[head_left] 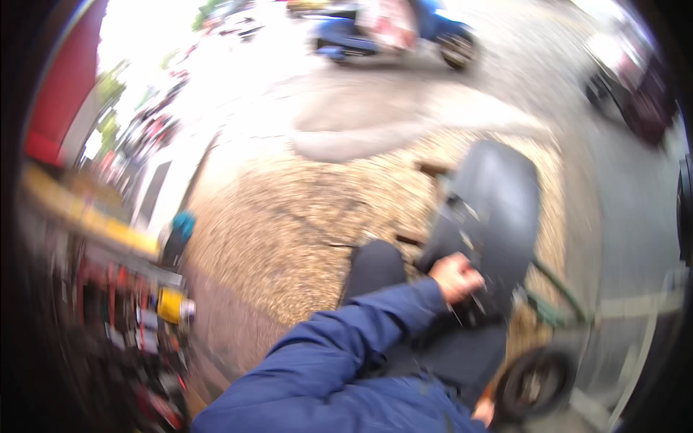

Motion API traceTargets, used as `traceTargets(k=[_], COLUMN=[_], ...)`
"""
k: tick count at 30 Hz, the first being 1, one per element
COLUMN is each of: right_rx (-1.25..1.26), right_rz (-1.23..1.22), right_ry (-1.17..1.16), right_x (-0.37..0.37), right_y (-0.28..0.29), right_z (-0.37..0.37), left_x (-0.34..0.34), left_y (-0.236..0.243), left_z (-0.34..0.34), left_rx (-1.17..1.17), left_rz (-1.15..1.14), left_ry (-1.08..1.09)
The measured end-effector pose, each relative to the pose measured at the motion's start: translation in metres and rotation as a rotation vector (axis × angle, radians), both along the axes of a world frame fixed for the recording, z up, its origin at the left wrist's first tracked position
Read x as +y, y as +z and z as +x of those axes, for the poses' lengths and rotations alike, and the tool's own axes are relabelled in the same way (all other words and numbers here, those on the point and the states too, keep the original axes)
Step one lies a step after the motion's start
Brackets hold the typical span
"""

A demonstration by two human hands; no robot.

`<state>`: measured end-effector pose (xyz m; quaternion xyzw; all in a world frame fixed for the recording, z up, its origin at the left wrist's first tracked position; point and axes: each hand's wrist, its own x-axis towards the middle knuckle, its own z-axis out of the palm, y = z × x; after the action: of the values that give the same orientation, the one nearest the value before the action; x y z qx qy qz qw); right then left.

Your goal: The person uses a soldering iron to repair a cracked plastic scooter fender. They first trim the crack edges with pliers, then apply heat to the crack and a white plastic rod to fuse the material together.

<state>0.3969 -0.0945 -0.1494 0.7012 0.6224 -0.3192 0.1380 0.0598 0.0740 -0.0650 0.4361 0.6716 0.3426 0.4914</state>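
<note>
A long black padded seat (498,195), like one off a motorbike, lies tilted in front of my right knee. My left hand (456,278), in a navy sleeve, reaches across to its near end. The fingers there are curled closed against the seat's dark edge, and what they grip is blurred. Low in the picture, only a small part of my right hand (484,413) shows beside my dark trouser leg, its fingers hidden.
A small black-tyred wheel (535,384) and a green metal frame (559,292) stand at the right. Tools and a yellow container (172,306) crowd the left. Pebbly ground (267,231) spreads ahead. A blue scooter (393,32) and a dark one (635,94) are beyond.
</note>
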Motion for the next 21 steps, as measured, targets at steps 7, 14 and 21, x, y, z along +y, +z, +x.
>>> traceTargets(k=[7, 14, 21], right_rx=[-0.021, 0.0, 0.02], right_rz=[0.221, 0.354, 0.458], right_ry=[0.112, 0.092, 0.067], right_x=[0.036, 0.03, 0.016], right_y=[-0.005, 0.0, 0.006], right_z=[-0.026, -0.027, -0.018], left_x=[0.0, 0.001, 0.0], left_y=[-0.022, -0.023, -0.017], left_z=[0.005, 0.005, 0.004], left_rx=[0.065, 0.051, 0.022], left_rz=[0.168, 0.167, 0.151], left_ry=[0.017, 0.01, 0.013])
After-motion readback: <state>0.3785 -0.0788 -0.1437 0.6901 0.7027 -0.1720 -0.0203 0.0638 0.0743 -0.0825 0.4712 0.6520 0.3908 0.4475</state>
